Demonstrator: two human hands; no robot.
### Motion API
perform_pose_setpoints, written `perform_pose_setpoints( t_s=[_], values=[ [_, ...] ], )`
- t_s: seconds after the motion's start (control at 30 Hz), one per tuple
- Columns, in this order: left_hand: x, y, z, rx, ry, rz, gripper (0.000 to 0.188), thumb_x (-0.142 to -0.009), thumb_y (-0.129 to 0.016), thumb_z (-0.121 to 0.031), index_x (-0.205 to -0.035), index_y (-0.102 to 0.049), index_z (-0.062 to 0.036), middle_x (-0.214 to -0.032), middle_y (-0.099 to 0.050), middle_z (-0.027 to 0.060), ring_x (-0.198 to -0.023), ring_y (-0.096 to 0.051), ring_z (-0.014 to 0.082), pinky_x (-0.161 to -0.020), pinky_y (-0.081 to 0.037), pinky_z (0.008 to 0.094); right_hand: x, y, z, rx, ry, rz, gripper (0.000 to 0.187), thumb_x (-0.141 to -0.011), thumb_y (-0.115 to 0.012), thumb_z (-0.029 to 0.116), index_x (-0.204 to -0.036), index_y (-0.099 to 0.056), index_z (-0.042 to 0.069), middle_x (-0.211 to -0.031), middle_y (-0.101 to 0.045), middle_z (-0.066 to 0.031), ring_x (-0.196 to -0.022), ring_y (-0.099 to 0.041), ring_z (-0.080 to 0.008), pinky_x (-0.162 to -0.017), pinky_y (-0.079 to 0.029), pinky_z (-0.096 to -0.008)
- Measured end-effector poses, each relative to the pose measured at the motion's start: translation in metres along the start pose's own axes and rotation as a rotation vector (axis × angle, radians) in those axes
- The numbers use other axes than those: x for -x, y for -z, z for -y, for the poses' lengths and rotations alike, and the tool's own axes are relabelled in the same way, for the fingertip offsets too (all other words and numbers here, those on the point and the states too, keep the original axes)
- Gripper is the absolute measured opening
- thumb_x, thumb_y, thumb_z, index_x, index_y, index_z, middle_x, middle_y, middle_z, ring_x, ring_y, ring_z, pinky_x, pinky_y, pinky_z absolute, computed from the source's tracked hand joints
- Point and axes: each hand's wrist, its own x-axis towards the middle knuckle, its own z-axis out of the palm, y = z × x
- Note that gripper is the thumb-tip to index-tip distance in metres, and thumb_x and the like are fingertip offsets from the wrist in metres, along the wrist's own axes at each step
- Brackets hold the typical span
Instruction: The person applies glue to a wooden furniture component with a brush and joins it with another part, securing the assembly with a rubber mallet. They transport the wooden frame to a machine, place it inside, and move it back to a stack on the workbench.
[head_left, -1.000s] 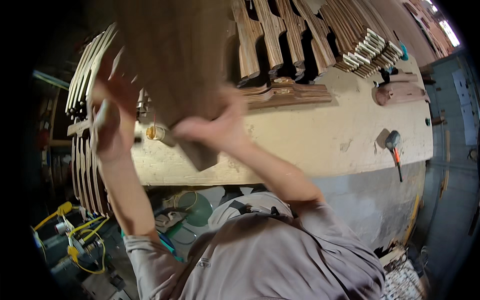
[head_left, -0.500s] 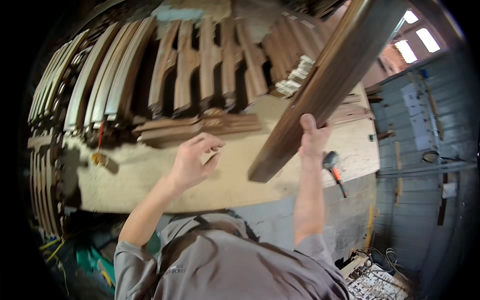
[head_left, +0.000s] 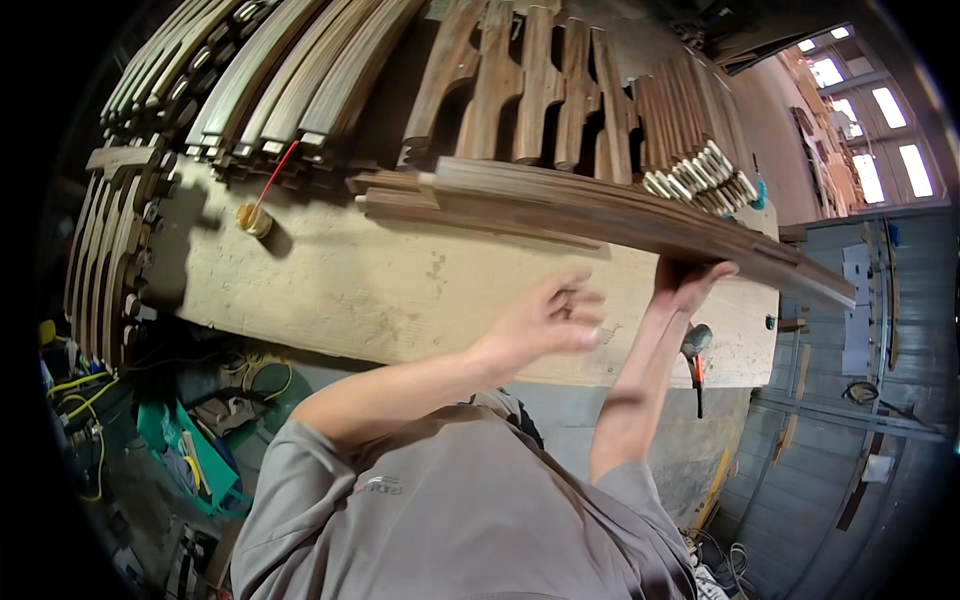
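A long dark-brown wooden rail (head_left: 640, 222) lies across the right half of the view, over the far part of the bench. My right hand (head_left: 690, 286) is closed on its near edge, with most fingers hidden beneath it. Left of that, my left hand (head_left: 550, 318) is held over the bench with loosely bent fingers apart and nothing in them; it is a little blurred. Under the rail's left end, other wooden strips (head_left: 400, 205) lie on the pale workbench (head_left: 400, 305).
Rows of shaped wooden pieces (head_left: 540, 90) stand along the back. To the left is a small pot (head_left: 253, 221) with a red stick. A hammer (head_left: 697, 350) with a black and orange handle lies at the bench's right front. A green bag (head_left: 190, 450) sits on the floor.
The rail has swung from a steep slant to nearly crosswise and come down toward the strips. My left hand has moved right, closer to my right hand. The view has shifted too.
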Motion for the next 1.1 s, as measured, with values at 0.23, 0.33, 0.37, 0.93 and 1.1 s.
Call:
perform_pose_setpoints(
  t_s=[0.23,0.33,0.37,0.93,1.1],
  values=[
    [0.005,0.005,-0.012,0.676,0.148,-0.368,0.063,-0.084,-0.067,-0.049,-0.124,-0.045,-0.0049,-0.125,-0.052,0.0117,-0.121,-0.051,0.0273,-0.105,-0.041,0.0451,0.082,-0.048,-0.042,-0.033,-0.048,0.433,0.029,-0.085,-0.069,0.031,-0.087,-0.046,0.013,-0.079,-0.054,-0.0024,-0.091,-0.056,-0.0207,-0.114,-0.025,-0.0484],
    [0.017,0.008,-0.016,0.730,0.184,-0.298,0.062,-0.081,-0.072,-0.046,-0.121,-0.047,-0.0055,-0.118,-0.055,0.0105,-0.111,-0.057,0.0243,-0.095,-0.052,0.0423,0.107,-0.032,-0.038,-0.101,-0.106,0.490,0.024,-0.087,-0.065,0.029,-0.090,-0.050,0.011,-0.078,-0.060,-0.0066,-0.093,-0.058,-0.0244,-0.114,-0.025,-0.0493],
    [0.017,-0.001,-0.021,0.769,0.206,-0.379,0.058,-0.078,-0.075,-0.036,-0.119,-0.048,-0.0034,-0.113,-0.058,0.0115,-0.101,-0.062,0.0222,-0.084,-0.059,0.0390,0.112,-0.033,-0.032,-0.048,-0.103,0.448,0.023,-0.088,-0.063,0.030,-0.095,-0.054,0.010,-0.084,-0.063,-0.0089,-0.101,-0.058,-0.0269,-0.113,-0.028,-0.0500],
    [-0.070,-0.001,-0.097,0.096,-0.314,0.011,0.038,-0.066,-0.072,0.000,-0.102,-0.062,-0.0010,-0.093,-0.067,0.0070,-0.090,-0.063,0.0175,-0.084,-0.050,0.0396,0.067,-0.044,0.030,1.412,-0.268,0.572,0.084,-0.060,-0.090,0.026,-0.128,-0.048,0.000,-0.104,-0.067,-0.0149,-0.098,-0.064,-0.0271,-0.083,-0.053,-0.0400],
    [-0.094,0.041,-0.091,-0.265,-0.587,0.172,0.075,-0.073,-0.083,-0.016,-0.135,-0.045,-0.0006,-0.123,-0.058,0.0104,-0.110,-0.057,0.0172,-0.096,-0.048,0.0343,0.077,-0.012,0.006,0.889,-0.195,0.009,0.057,-0.060,-0.088,0.002,-0.106,-0.058,-0.009,-0.101,-0.066,-0.0131,-0.093,-0.064,-0.0170,-0.081,-0.055,-0.0314]
  ],
)
